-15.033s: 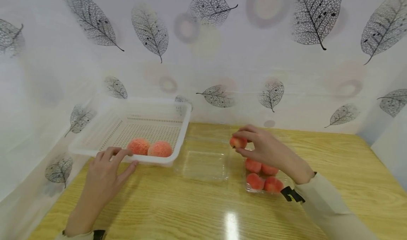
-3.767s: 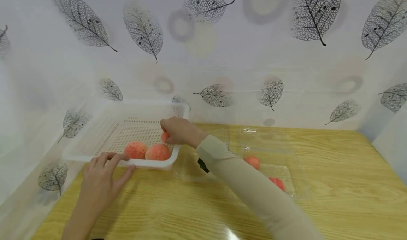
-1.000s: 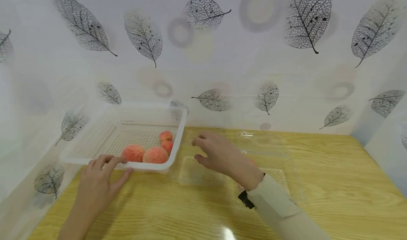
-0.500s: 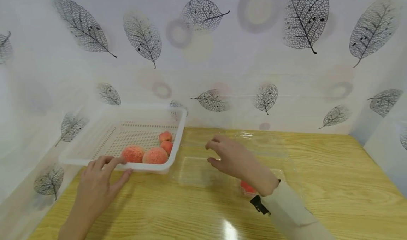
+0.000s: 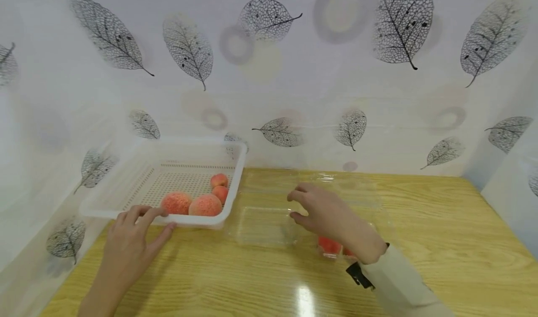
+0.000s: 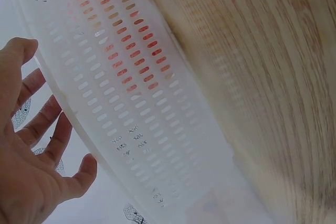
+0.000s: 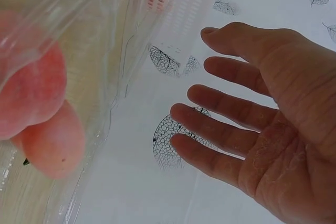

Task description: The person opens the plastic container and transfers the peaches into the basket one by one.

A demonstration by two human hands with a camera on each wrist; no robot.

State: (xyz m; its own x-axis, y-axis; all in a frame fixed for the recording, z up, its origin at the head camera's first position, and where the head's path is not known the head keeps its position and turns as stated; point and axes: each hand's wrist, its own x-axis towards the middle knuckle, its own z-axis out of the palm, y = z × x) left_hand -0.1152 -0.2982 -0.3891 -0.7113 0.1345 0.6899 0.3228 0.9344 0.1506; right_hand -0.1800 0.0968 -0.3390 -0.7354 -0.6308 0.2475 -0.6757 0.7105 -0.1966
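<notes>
Beside the white plastic basket (image 5: pixel 151 213), my left hand (image 5: pixel 130 240) rests its fingertips on the front rim, with the thumb near the outer side. In the left wrist view the fingers (image 6: pixel 44 114) are loosely bent at the rim. Two large bumpy peaches (image 5: pixel 205 205) and two smaller peach-like fruits (image 5: pixel 219 180) lie in its front right corner. My right hand (image 5: pixel 332 214) hangs over a clear plastic box, holding nothing, fingers spread apart in the right wrist view. Small red fruits (image 5: pixel 329 246) in that box are partly hidden by the hand and wrist; one fruit (image 7: pixel 55 140) has a dark stem.
Between basket and right hand lies another clear plastic container (image 5: pixel 266 226). Behind the right hand stands a transparent lid or flap (image 5: pixel 349 186). The wood-grain table (image 5: pixel 235 279) meets a leaf-patterned curtain (image 5: pixel 269 83) at the back and left.
Fifteen seconds ago the right hand held a small fruit over the fuller box; two small fruits have since joined the basket. Over the last second the empty hand moved right. The left hand stayed.
</notes>
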